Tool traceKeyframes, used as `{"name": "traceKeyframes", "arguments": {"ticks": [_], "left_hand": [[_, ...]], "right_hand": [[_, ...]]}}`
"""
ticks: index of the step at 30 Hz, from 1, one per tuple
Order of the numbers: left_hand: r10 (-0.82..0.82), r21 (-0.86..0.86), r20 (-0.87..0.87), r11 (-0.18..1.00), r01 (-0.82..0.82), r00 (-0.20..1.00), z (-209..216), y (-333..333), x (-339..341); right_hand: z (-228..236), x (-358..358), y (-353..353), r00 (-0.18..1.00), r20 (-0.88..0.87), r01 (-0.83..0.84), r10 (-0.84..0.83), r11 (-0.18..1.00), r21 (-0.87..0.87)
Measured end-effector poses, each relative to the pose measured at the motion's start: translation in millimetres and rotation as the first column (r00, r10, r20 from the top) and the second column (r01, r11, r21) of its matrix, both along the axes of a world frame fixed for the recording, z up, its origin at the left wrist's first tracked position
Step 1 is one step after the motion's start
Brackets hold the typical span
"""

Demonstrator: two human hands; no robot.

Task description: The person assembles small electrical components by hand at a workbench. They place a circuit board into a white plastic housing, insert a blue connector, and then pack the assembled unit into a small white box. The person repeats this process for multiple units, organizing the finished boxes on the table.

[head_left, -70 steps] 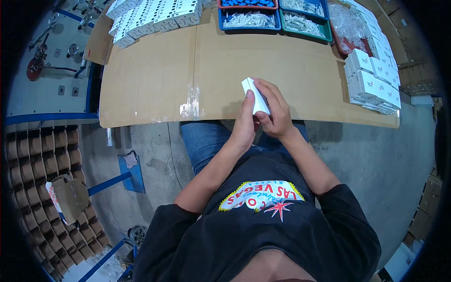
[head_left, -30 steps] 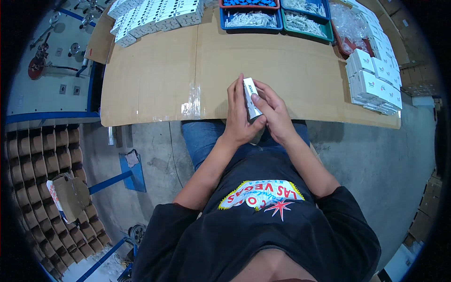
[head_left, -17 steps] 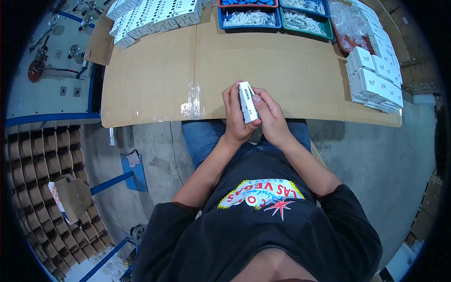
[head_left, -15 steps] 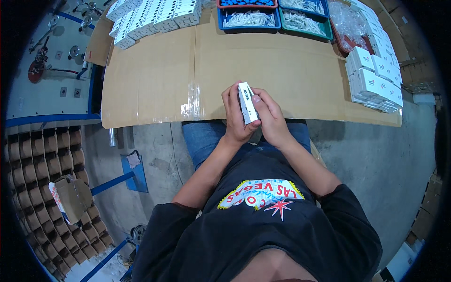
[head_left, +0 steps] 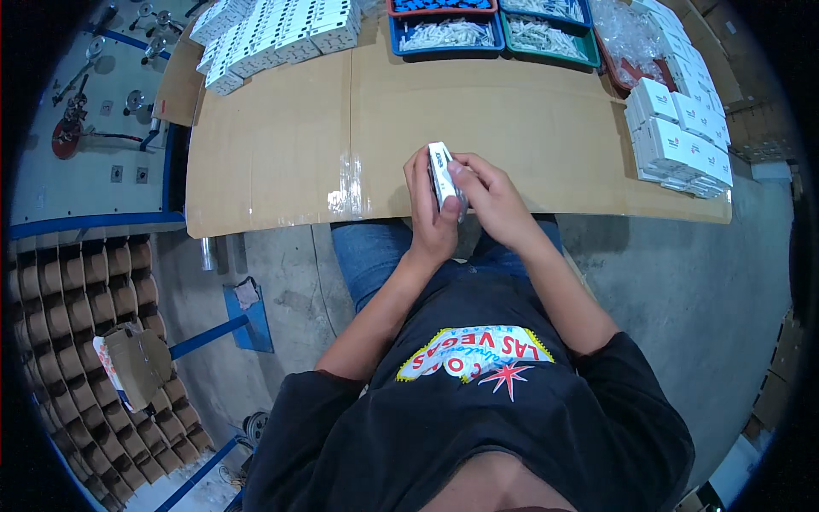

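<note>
Bare left hand (head_left: 432, 224) and right hand (head_left: 498, 203) clasp between them a slim white oblong block (head_left: 440, 173), likely light, stiff plastic, slippery; best held by its long sides

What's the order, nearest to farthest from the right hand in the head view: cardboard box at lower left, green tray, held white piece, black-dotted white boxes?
From the right hand:
1. White piece: between both hands.
2. Green tray: far side of the table, right of centre.
3. Black-dotted white boxes: table's far left.
4. Cardboard box: off the table, lower left.
</note>
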State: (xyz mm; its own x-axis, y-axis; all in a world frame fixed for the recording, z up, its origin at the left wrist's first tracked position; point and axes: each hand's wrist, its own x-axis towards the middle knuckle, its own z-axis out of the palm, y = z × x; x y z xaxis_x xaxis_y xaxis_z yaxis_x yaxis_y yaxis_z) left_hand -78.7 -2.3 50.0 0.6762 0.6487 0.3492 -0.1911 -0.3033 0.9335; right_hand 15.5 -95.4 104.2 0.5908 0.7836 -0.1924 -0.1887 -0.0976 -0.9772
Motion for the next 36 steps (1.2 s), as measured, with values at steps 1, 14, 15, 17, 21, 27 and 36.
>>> {"name": "traceKeyframes", "arguments": {"ticks": [1, 14, 15, 17, 21, 27, 36], "left_hand": [[0.023, -0.072, -0.031, 0.997, -0.026, 0.999, 1.0, -1.4, 2.2], [-0.232, -0.881, -0.007, 0.462, 0.104, 0.973, 42.7, 15.8, -1.0], [-0.219, -0.878, -0.019, 0.471, 0.089, 0.976, 44.2, 15.0, -1.7], [-0.195, -0.871, -0.039, 0.488, 0.062, 0.98, 46.3, 12.1, -2.1], [-0.209, -0.864, -0.015, 0.496, 0.093, 0.978, 39.8, 14.3, -3.5], [-0.062, -0.797, 0.037, 0.6, 0.067, 0.997, 43.9, 9.6, 0.6], [-0.263, 0.126, -0.112, 0.953, 0.276, 0.958, 43.1, 20.7, -6.3]], "right_hand": [[2.9, 3.8, -1.5, 0.999, -0.032, -0.031, 0.03, 0.999, -0.029], [-11.5, 14.1, -17.5, 0.975, 0.219, -0.035, 0.026, 0.999, 0.036], [-12.5, 14.5, -16.7, 0.953, 0.303, -0.034, 0.017, 0.998, 0.051], [-15.6, 17.5, -15.6, 0.886, 0.465, -0.032, -0.01, 0.996, 0.082], [-23.3, 18.5, -14.3, 0.867, 0.498, -0.018, -0.025, 0.997, 0.08], [-23.9, 17.9, -13.3, 0.885, 0.463, -0.034, -0.048, 0.985, 0.167], [-9.8, 19.9, -12.8, 0.998, 0.067, -0.018, 0.005, 0.983, 0.183]]}}
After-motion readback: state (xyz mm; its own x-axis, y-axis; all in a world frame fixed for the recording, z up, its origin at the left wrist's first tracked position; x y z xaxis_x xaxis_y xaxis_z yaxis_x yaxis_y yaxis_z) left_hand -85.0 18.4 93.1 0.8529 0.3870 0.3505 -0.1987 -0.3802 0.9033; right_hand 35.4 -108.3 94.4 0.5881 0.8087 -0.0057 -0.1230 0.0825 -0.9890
